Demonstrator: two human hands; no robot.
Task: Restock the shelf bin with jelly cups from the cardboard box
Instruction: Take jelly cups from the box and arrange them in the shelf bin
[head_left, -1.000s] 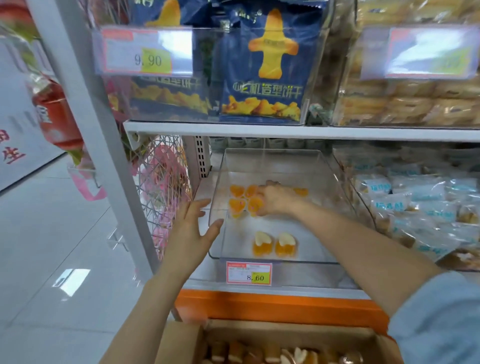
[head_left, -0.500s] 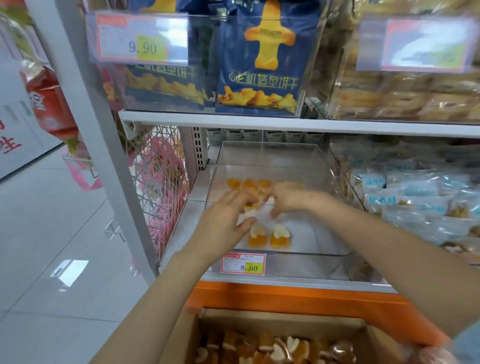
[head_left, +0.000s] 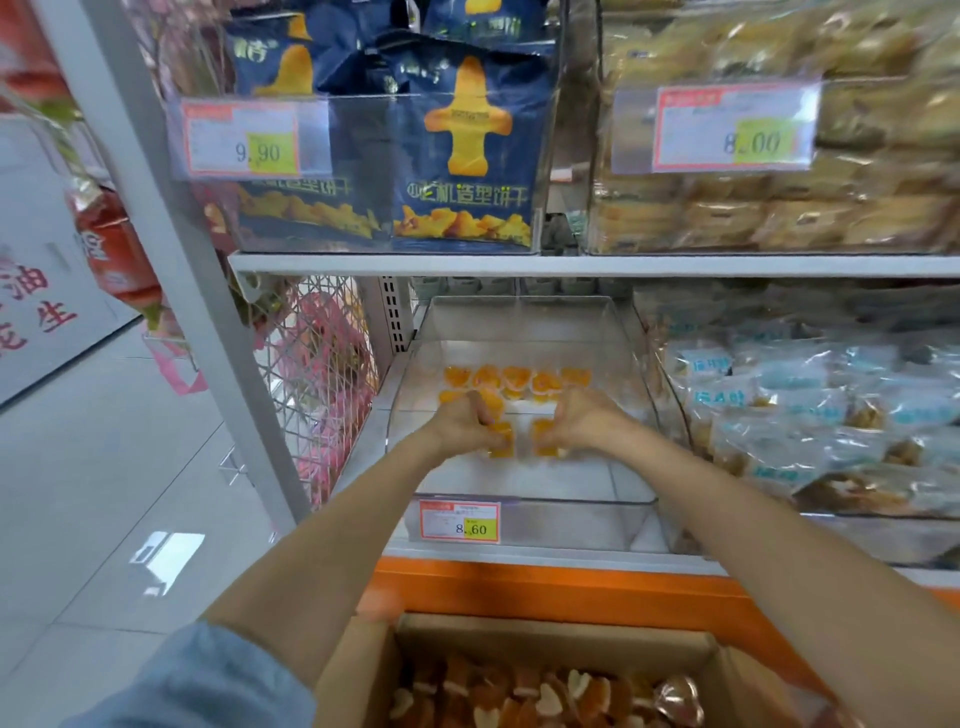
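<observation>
Jelly cups (head_left: 514, 382) in two spots: a loose heap in the cardboard box (head_left: 363, 670) below me, and short rows at the back of the clear shelf bin (head_left: 535, 500). My left hand (head_left: 460, 421) has its fingers curled round one jelly cup (head_left: 503, 442) low in the bin, and my right hand (head_left: 584, 421) pinches another just beside it. I judge them light, thin-walled and slick. Grip the side walls, squeeze gently, don't press the sealed tops.
</observation>
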